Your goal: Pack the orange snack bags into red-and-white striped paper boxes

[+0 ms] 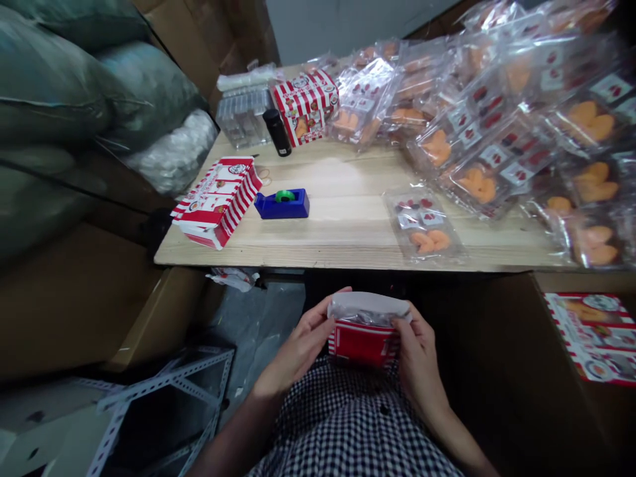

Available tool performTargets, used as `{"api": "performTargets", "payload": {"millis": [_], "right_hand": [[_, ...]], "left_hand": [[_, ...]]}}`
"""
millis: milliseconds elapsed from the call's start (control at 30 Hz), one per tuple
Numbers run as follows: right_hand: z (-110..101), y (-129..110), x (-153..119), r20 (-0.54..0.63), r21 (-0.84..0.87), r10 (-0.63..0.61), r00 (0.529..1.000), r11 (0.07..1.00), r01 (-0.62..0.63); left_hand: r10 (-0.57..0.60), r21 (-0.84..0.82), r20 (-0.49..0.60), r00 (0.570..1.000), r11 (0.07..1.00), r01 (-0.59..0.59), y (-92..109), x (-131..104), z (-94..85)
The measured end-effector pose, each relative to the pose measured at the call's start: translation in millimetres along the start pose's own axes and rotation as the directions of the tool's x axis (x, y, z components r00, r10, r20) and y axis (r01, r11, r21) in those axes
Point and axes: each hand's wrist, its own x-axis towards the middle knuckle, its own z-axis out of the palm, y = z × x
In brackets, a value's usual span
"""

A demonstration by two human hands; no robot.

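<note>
Between my two hands, off the table's front edge, is a red and white striped box [366,343] with its white flap raised and clear plastic showing inside. My left hand [304,341] grips the box's left side, thumb near the opening. On the right side, my right hand [418,344] holds it with the thumb at the rim. A clear packet with orange pieces [424,224] lies on the wooden table [342,245] beyond my hands. To its left sits a blue tape dispenser [283,204] with green tape.
Many similar packets [479,172] are piled at the table's right and back. A striped box [218,199], a black bottle [277,132], another striped box [308,109] and clear cases [243,116] stand left. An open carton [551,331] is at the lower right.
</note>
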Motion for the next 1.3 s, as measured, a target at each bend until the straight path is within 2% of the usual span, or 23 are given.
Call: {"api": "performTargets", "payload": {"millis": [33, 100, 300, 400, 533, 667, 733, 900, 967, 1100, 1200, 1300], "right_hand": [[-1, 0, 0, 0.001, 0.005, 0.003, 1.000, 1.000, -0.003], [-3, -1, 0, 0.004, 0.009, 0.009, 1.000, 1.000, -0.009], [-1, -1, -5, 0.035, 0.015, 0.038, 0.999, 0.999, -0.038], [-6, 0, -2, 0.126, 0.093, 0.102, 0.987, 0.989, -0.114], [-16, -5, 7, 0.275, 0.230, 0.181, 0.944, 0.941, -0.247], [-17, -13, 14, 0.366, 0.228, 0.249, 0.897, 0.910, -0.346], [-16, -16, 18, 0.358, 0.241, 0.263, 0.896, 0.901, -0.361], [-17, -18, 29, 0.233, 0.199, 0.252, 0.939, 0.933, -0.300], [-18, -19, 34, 0.252, 0.141, 0.194, 0.948, 0.962, -0.234], [-18, -18, 40, 0.318, 0.090, -0.001, 0.948, 0.995, -0.030], [-22, -14, 44, 0.330, 0.060, -0.051, 0.943, 0.998, 0.033], [-28, -11, 46, 0.343, 0.031, -0.045, 0.938, 0.999, 0.036]], "left_hand": [[0.005, -0.053, 0.037, 0.999, 0.999, -0.003, 0, 0, -2.1], [0.027, -0.115, 0.035, 0.999, 0.993, -0.022, 0, 1, -5.1], [-0.065, -0.023, -0.072, 0.995, 0.998, 0.064, 4, 7, -7.2], [-0.072, -0.037, -0.149, 0.986, 0.997, 0.068, 8, 10, -10.1], [-0.070, -0.051, -0.224, 0.972, 0.997, 0.060, 9, 14, -14.2], [-0.049, -0.068, -0.226, 0.973, 0.997, 0.035, 6, 20, -15.2], [-0.056, -0.054, -0.197, 0.979, 0.997, 0.046, 6, 23, -14.6], [-0.089, 0.083, -0.089, 0.992, 0.992, 0.096, 7, 30, -13.3], [-0.034, 0.158, -0.050, 0.998, 0.987, 0.041, 6, 33, -15.7], [0.126, 0.291, 0.068, 0.990, 0.946, -0.140, 6, 39, -27.9], [0.122, 0.366, 0.217, 0.969, 0.910, -0.196, 13, 40, -37.2], [0.099, 0.519, 0.351, 0.931, 0.807, -0.281, 22, 41, -40.3]]}}
